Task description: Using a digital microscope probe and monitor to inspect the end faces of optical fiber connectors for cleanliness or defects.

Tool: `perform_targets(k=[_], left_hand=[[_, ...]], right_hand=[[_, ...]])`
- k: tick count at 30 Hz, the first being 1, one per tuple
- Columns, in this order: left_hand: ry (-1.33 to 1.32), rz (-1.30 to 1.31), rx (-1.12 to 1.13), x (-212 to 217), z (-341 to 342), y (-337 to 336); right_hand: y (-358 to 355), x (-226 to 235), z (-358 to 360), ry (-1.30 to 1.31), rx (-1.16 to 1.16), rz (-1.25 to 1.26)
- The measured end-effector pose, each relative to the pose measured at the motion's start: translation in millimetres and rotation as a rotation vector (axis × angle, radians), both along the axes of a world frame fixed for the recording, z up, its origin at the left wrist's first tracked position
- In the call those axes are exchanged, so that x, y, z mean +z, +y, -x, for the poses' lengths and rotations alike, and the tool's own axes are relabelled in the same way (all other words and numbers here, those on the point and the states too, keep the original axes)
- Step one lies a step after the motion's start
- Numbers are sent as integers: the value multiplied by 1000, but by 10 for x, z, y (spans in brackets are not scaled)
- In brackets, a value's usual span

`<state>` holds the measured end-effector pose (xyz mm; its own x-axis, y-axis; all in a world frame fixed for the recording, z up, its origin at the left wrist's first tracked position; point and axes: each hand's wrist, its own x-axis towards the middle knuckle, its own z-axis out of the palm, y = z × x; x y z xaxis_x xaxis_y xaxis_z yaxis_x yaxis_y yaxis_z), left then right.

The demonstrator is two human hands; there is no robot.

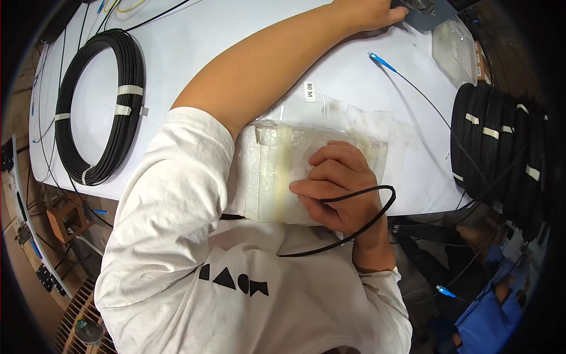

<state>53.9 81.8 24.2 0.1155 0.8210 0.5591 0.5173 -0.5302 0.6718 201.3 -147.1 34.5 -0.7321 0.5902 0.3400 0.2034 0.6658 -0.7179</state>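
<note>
Nearest the camera, the right hand [341, 186] is curled into a loose fist at the near edge of the white table [194, 41], its fingers closed around a thin black cable [359, 212]. The cable leaves the fingers as a loop that swings out past the thumb side and back under the wrist, then trails toward the white long-sleeved shirt [177, 236]. Under this hand lies a stack of clear plastic bags with pale tape strips [277, 171], resting against the table edge; the knuckles press on its right half.

Well to the left of that hand, a large round coil of black cable bound with white tape bands [100, 106] lies flat on the table. To the right of the right hand, a tall stack of black cable coils with white tape bands [501, 147] stands at the table's edge. Between it and the far hand, a thin dark lead ending in a blue plastic connector [380, 61] runs across the table.

Farthest away, the left arm stretches across the table and the left hand [368, 13] rests on a grey box-shaped device [424, 15] at the far edge; its fingers lie against the device, but how tightly they grip cannot be told. Just right of that hand lies a crumpled clear plastic bag [457, 47].
</note>
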Motion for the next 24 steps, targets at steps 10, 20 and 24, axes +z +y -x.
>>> perform_targets(k=[10, 20, 24], left_hand=[[1, -50, -6, -42, -7, 29], [-9, -49, 5, -54, 33, 31], [-2, -37, 6, -20, 17, 8]], right_hand=[[10, -18, -10, -9, 22, -14], [10, -43, 23, 14, 10, -16], [-10, -51, 28, 31, -12, -7]])
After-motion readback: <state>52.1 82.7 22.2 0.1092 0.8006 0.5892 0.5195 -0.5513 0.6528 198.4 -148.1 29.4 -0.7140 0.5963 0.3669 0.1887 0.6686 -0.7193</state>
